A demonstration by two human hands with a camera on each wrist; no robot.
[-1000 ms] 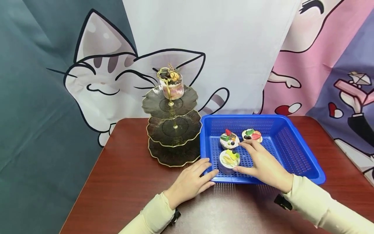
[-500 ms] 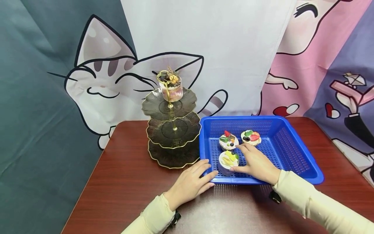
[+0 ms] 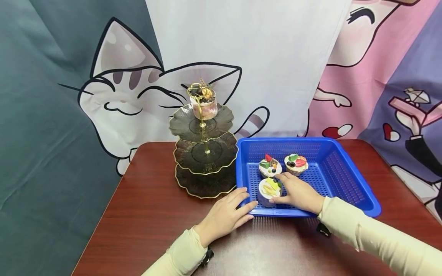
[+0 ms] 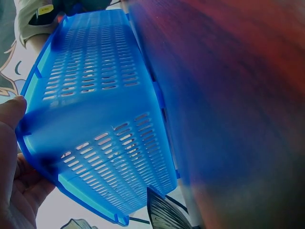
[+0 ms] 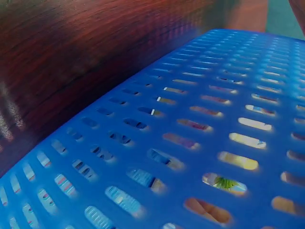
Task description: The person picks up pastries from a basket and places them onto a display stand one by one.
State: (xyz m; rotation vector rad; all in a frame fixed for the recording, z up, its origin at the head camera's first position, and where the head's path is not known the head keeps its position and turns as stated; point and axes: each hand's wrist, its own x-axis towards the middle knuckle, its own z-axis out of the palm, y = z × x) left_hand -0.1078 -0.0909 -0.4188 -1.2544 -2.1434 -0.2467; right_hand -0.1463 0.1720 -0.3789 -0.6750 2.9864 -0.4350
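Observation:
My right hand (image 3: 299, 194) is down in the blue plastic basket (image 3: 352, 172), thumb and fingers around the right side of a dessert cup (image 3: 270, 189) topped with yellow fruit slices. My left hand (image 3: 221, 217) grips the basket's near left corner, its fingers bent over the rim; the left wrist view shows the thumb (image 4: 13, 110) on that rim. Behind the held cup sits a fruit-topped cupcake (image 3: 270, 167). Another cupcake (image 3: 296, 164), with a strawberry piece, lies to its right. Through the basket's slots in the right wrist view, a bit of finger (image 5: 207, 210) shows.
Left of the basket stands a three-tier dark stand (image 3: 206, 152) with gold edges. On its top tier is a dessert cup (image 3: 208, 109) beside the gold handle. Both stand on a reddish-brown table (image 3: 145, 214) before a cartoon-cat backdrop (image 3: 117, 103).
My right hand has moved a little left, closing in on the yellow-topped dessert cup and uncovering the strawberry cupcake. The left hand has stayed at the basket corner. The head view has shifted slightly.

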